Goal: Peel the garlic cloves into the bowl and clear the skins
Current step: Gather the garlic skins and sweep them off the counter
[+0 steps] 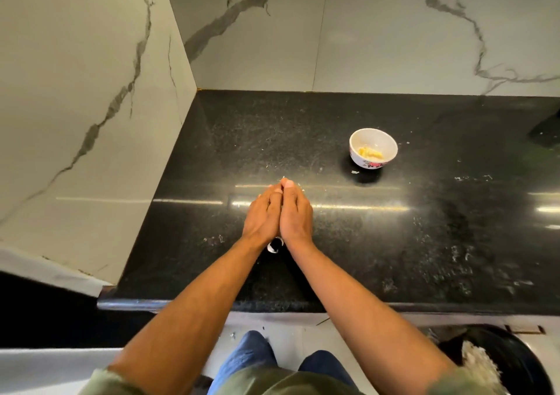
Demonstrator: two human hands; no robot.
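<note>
A small white bowl (388, 141) with a floral outside stands on the black counter (424, 243), to the right and beyond my hands. A few yellowish peeled garlic cloves (370, 152) lie in it. My left hand (263, 216) and my right hand (296, 215) are pressed side by side on the counter, fingers fairly straight and pointing away from me. Small bits of garlic skin (284, 178) show at the fingertips. Whatever lies between the palms is hidden.
A small white and black object (275, 245) peeks out under my wrists. Pale flecks are scattered over the counter. A black bin (515, 361) holding pale scraps stands on the floor at lower right. Marble walls close in the left and back.
</note>
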